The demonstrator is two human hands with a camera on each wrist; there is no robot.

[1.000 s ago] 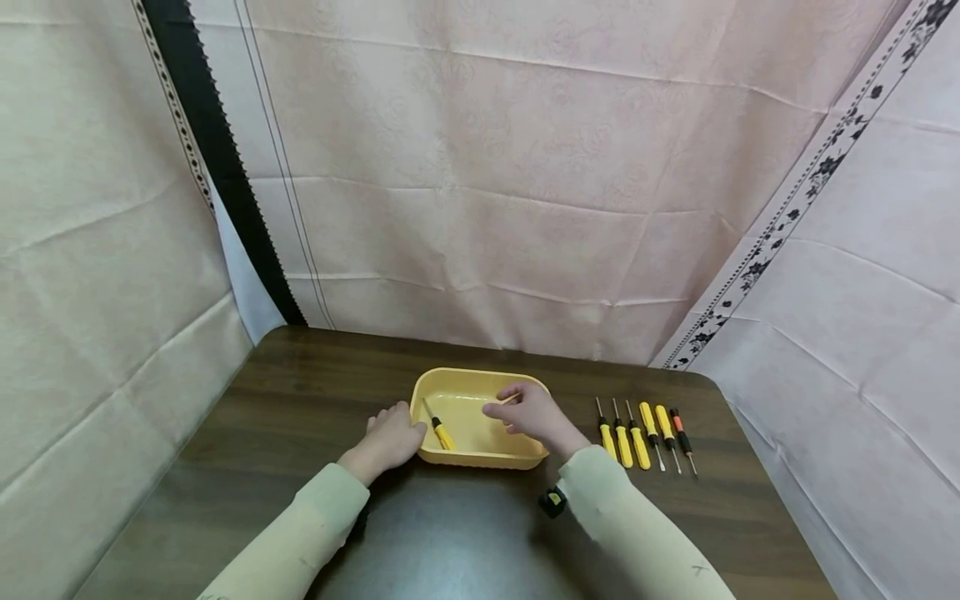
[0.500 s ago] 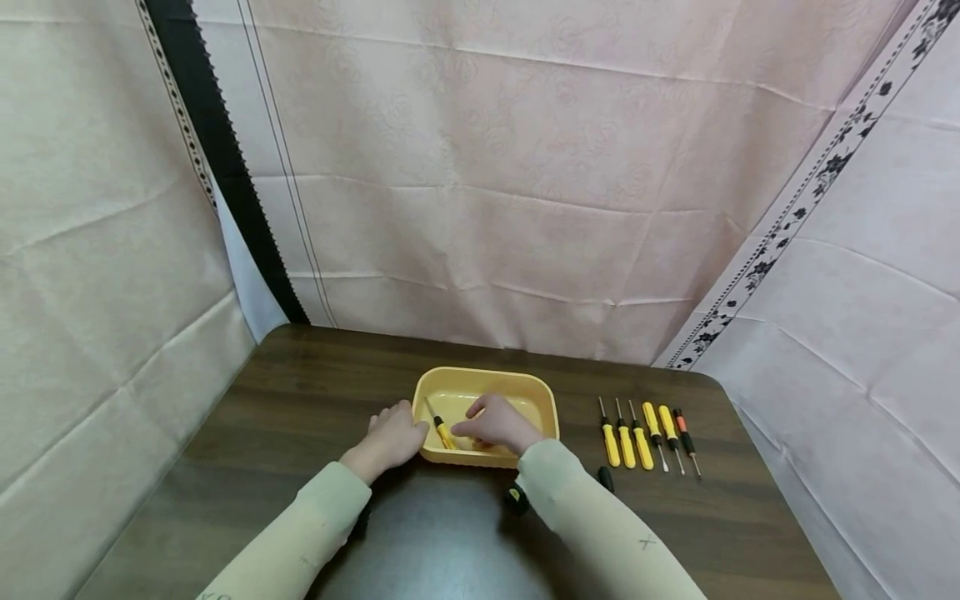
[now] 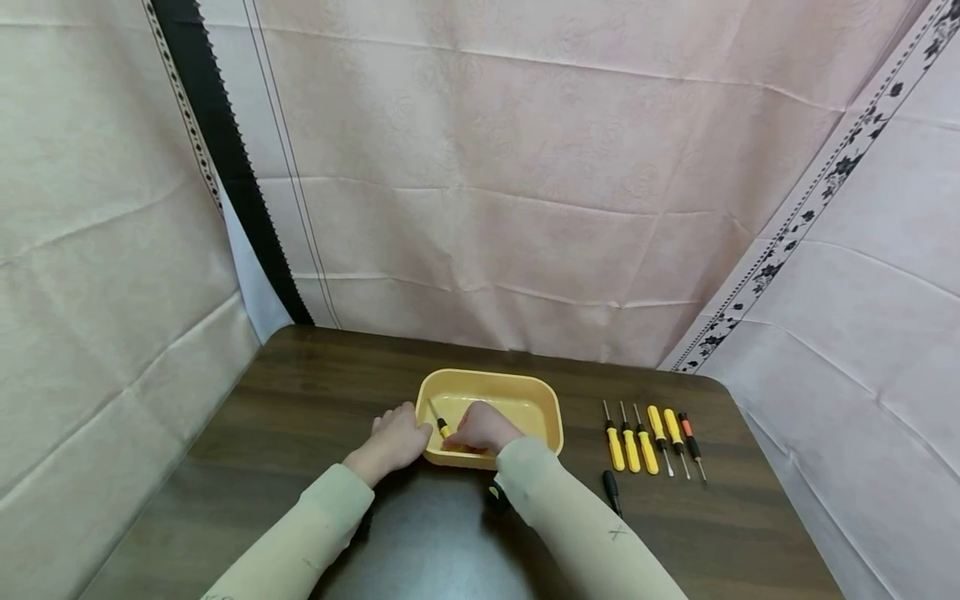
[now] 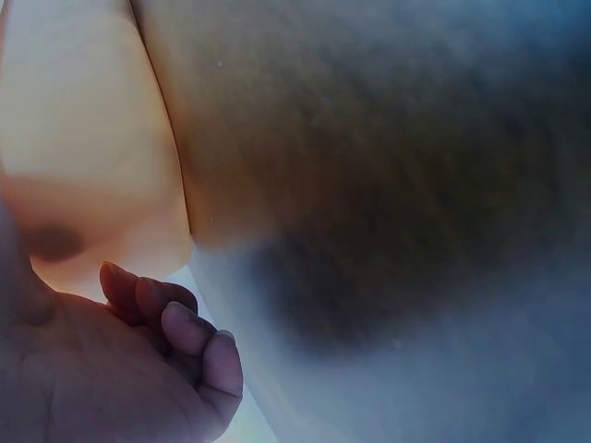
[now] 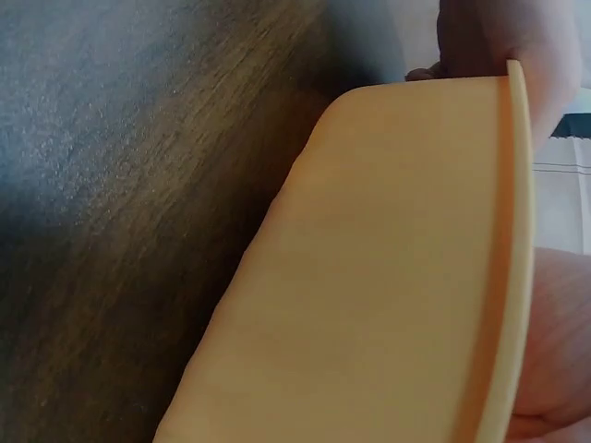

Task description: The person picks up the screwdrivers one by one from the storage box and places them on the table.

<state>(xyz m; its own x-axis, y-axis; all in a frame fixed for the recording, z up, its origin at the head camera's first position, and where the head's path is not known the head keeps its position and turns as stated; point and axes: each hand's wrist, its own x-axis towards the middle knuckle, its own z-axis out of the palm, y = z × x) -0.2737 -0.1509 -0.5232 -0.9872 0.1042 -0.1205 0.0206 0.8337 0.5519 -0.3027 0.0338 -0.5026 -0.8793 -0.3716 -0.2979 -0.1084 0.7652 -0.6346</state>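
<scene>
A shallow yellow plastic tray (image 3: 525, 379) stands on the dark wooden table. My left hand (image 3: 393, 437) grips its left end; in the right wrist view this hand (image 5: 503, 37) has fingers on the outer wall and the rest over the rim. In the left wrist view its fingers (image 4: 189, 328) are curled beside the tray wall (image 4: 83, 120). My right hand (image 3: 483, 427) reaches down inside the tray at the near left. A yellow-and-black screwdriver (image 3: 443, 428) lies there, its handle end overlapped by that hand. I cannot tell what the right fingers hold; the hand's back hides them.
Right of the tray lies a row of screwdrivers: several with yellow-and-black handles (image 3: 632, 450) and one red-and-black (image 3: 686, 427). A black-handled tool (image 3: 611, 487) lies nearer, beside the right sleeve (image 3: 577, 525). Pale cloth (image 3: 480, 208) hangs behind the table.
My right hand has moved left and down, from over the tray's right half to its near left part. A thin pale shaft showed at its fingers earlier. The left hand keeps its place.
</scene>
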